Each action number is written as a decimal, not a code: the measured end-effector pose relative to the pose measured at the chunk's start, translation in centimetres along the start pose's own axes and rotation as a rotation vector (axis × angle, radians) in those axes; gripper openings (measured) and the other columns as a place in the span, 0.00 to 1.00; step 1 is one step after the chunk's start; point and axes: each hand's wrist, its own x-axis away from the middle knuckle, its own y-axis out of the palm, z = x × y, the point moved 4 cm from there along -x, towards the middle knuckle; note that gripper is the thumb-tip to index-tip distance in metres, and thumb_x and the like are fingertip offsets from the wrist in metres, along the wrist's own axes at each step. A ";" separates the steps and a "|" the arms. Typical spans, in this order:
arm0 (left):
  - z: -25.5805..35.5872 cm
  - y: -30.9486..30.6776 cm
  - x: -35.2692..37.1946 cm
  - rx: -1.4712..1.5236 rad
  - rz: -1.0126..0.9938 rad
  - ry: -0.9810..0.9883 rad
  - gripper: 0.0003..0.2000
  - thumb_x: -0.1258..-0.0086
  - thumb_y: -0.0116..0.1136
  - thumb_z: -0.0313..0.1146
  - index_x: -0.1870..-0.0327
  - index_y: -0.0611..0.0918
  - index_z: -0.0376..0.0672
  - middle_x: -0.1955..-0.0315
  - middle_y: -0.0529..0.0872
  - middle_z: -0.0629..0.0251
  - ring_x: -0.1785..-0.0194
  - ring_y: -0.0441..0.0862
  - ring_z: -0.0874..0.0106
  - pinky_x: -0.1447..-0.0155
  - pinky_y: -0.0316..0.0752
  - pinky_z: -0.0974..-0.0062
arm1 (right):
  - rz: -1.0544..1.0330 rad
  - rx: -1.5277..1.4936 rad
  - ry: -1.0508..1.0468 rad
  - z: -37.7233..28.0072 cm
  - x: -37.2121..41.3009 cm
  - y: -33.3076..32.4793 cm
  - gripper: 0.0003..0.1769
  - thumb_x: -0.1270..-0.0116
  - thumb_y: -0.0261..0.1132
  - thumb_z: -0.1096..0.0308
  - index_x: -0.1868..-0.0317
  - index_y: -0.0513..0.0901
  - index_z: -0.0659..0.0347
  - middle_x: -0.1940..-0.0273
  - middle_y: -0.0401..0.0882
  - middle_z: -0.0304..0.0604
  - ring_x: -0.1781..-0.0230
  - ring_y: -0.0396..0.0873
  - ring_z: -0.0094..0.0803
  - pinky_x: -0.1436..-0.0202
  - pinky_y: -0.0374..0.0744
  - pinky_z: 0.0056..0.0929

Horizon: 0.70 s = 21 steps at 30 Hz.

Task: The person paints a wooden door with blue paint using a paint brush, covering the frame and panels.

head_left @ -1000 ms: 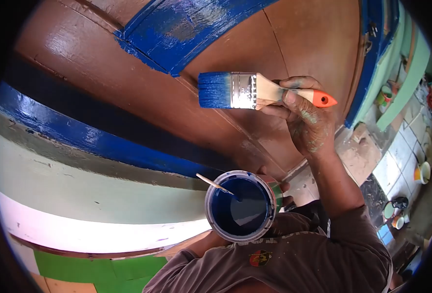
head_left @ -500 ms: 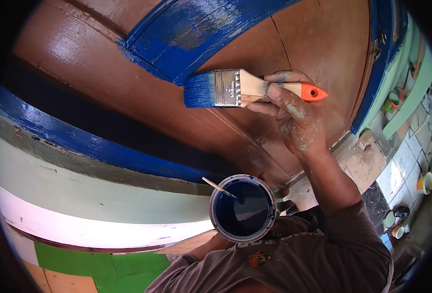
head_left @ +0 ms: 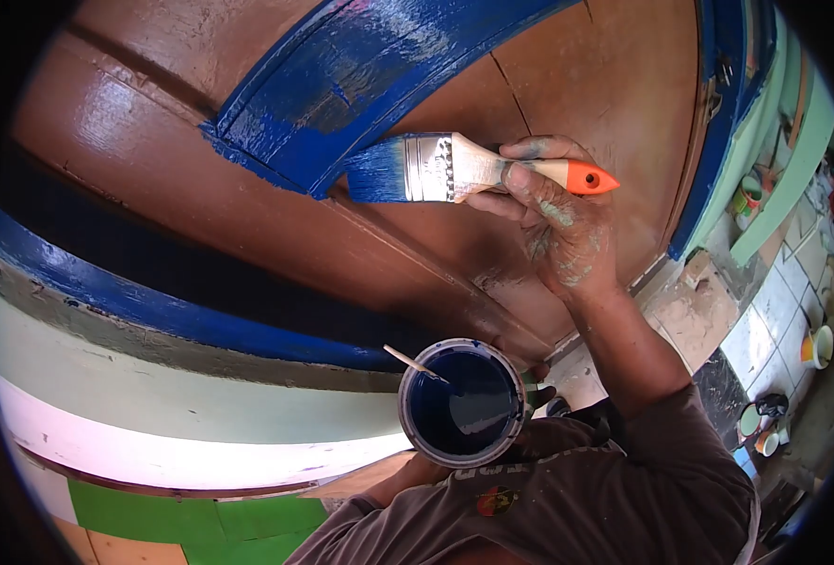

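My right hand (head_left: 563, 212) is closed on the wooden handle of a wide flat paintbrush (head_left: 478, 169) with an orange handle end. The brush's bristles are loaded with blue and point left, overlapping the lower corner of a blue-painted band (head_left: 285, 141) on the brown wooden surface (head_left: 153, 151). Dried pale paint marks this hand. Below, my left hand (head_left: 541, 395) supports a round bucket (head_left: 407, 414) of dark blue paint from underneath and the side; most of that hand is hidden by it. A thin pale stick (head_left: 407, 360) leans on the bucket's rim.
Blue, grey, pale green and white stripes (head_left: 153, 367) curve along the left. Green and wooden boards (head_left: 162, 518) lie at lower left. At right, a tiled floor (head_left: 775, 315) holds a white-and-yellow cup (head_left: 817, 348) and several small containers.
The view has shifted slightly, and the brush with my right hand sits a little farther left in it. The brush is turned a little, and the bucket remains held low in front.
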 end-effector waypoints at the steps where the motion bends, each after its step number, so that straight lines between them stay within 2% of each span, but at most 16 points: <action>1: -0.1 0.1 0.0 -0.002 0.003 0.004 0.33 0.29 0.62 0.64 0.24 0.74 0.66 0.18 0.56 0.48 0.15 0.47 0.42 0.27 0.66 0.25 | -0.001 -0.008 -0.008 -0.1 -0.1 0.0 0.12 0.27 0.68 0.76 0.47 0.80 0.70 0.47 0.80 0.53 0.45 0.87 0.49 0.42 0.92 0.52; 8: -0.4 0.2 -0.7 -0.017 0.018 0.033 0.33 0.29 0.61 0.64 0.24 0.74 0.65 0.18 0.57 0.48 0.15 0.47 0.42 0.27 0.66 0.26 | 0.009 0.009 -0.040 -0.7 -0.9 -1.0 0.14 0.27 0.69 0.74 0.45 0.79 0.69 0.46 0.81 0.53 0.45 0.87 0.49 0.42 0.92 0.49; 12: -0.8 0.2 -0.9 -0.016 0.018 0.042 0.33 0.28 0.61 0.63 0.24 0.74 0.64 0.18 0.57 0.48 0.15 0.48 0.43 0.27 0.66 0.26 | 0.081 -0.036 -0.097 -1.5 -1.3 -2.7 0.15 0.27 0.69 0.72 0.45 0.78 0.69 0.46 0.81 0.54 0.45 0.87 0.49 0.42 0.92 0.47; 14: -0.6 0.3 -0.9 -0.018 0.019 0.055 0.33 0.28 0.61 0.63 0.24 0.73 0.64 0.18 0.57 0.48 0.15 0.48 0.43 0.27 0.66 0.26 | 0.125 -0.092 -0.089 -2.2 -0.9 -3.4 0.16 0.29 0.72 0.73 0.47 0.78 0.71 0.46 0.81 0.55 0.47 0.87 0.48 0.41 0.91 0.49; 18: -0.6 0.3 -0.6 -0.019 0.007 0.075 0.33 0.28 0.60 0.63 0.24 0.73 0.63 0.18 0.57 0.48 0.16 0.48 0.43 0.27 0.66 0.27 | 0.067 -0.053 0.037 -0.4 0.6 -2.8 0.15 0.29 0.71 0.75 0.47 0.78 0.72 0.47 0.81 0.55 0.48 0.88 0.47 0.43 0.93 0.46; 19: -0.7 0.3 -0.5 -0.019 0.007 0.079 0.33 0.28 0.60 0.63 0.24 0.73 0.63 0.18 0.57 0.48 0.16 0.49 0.43 0.27 0.66 0.27 | 0.055 0.012 0.042 0.3 1.0 -2.4 0.15 0.26 0.68 0.73 0.45 0.77 0.71 0.47 0.80 0.56 0.46 0.87 0.51 0.44 0.93 0.50; 21: -0.6 0.3 -0.3 -0.022 0.004 0.089 0.33 0.28 0.60 0.63 0.24 0.73 0.63 0.18 0.57 0.48 0.16 0.49 0.43 0.27 0.66 0.27 | 0.045 0.005 0.069 0.9 1.2 -1.3 0.15 0.27 0.69 0.73 0.45 0.77 0.72 0.47 0.80 0.55 0.46 0.87 0.52 0.44 0.93 0.51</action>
